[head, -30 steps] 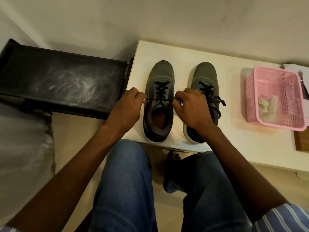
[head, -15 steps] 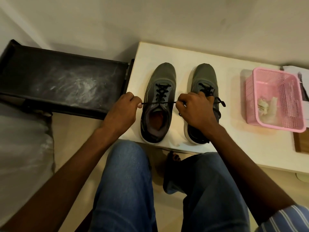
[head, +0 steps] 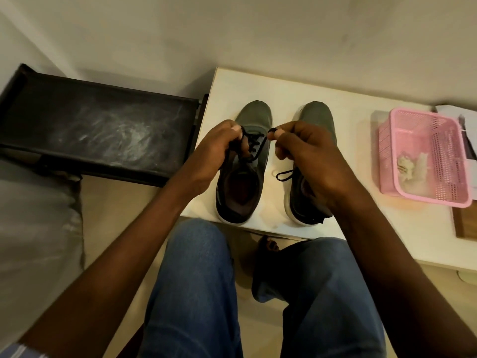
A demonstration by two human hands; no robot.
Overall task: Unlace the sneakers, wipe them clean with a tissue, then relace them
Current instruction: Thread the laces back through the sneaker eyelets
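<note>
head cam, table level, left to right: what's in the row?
black tray → left hand on the black lace → left sneaker → right hand over the right sneaker → pink basket → wooden board

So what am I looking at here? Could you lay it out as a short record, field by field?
Setting: white table against a wall, seen from above
Shoes: two grey sneakers, left sneaker and right sneaker, side by side
Left hand: fingers pinching a black lace end above the left sneaker
Right hand: fingers pinching the other lace end
Right sneaker's lace: a loop shows beside it
Nearby: pink basket holding crumpled tissue; black tray at left
</note>
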